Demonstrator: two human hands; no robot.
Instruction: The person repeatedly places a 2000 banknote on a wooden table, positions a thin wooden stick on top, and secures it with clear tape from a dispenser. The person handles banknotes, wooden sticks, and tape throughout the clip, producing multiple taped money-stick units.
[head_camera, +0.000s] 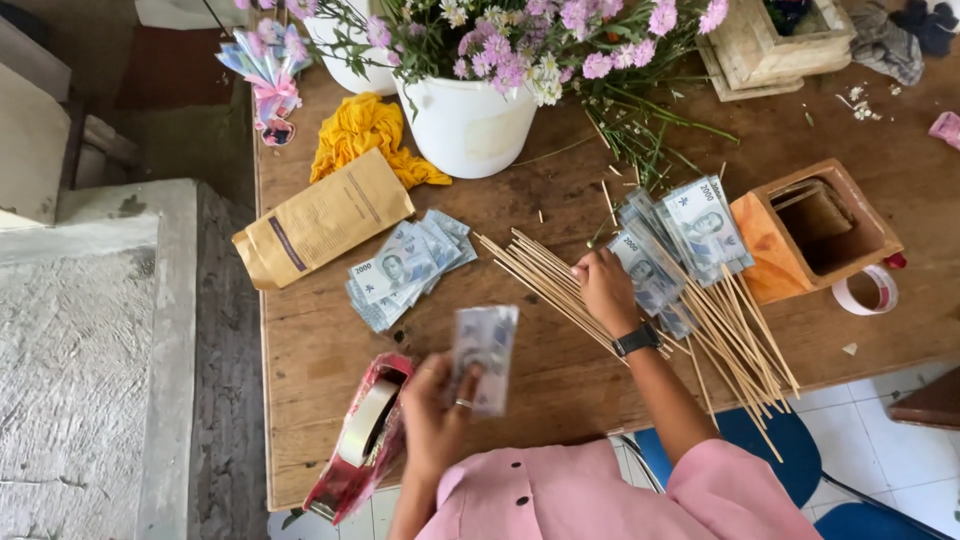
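Lower centre: left hand (436, 412) pinches a blurred banknote (485, 345) above the table (320, 350), beside a tape dispenser (362, 440). Centre: right hand (605, 290), fingers curled, rests on wooden sticks (540, 275) beside taped notes (680, 235); a note pile (405, 265) lies left.

A worn wooden table (560, 385) carries banknotes (405, 268), bamboo skewers (540, 280), a white bucket (465, 125) — also a tape dispenser (360, 440).

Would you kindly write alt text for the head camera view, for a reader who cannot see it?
Seen from above, a person in a pink top holds a blurred banknote in the left hand while the right hand rests on thin wooden sticks on a wooden table. Nearby lie a banknote pile, a red tape dispenser and a white flower bucket.
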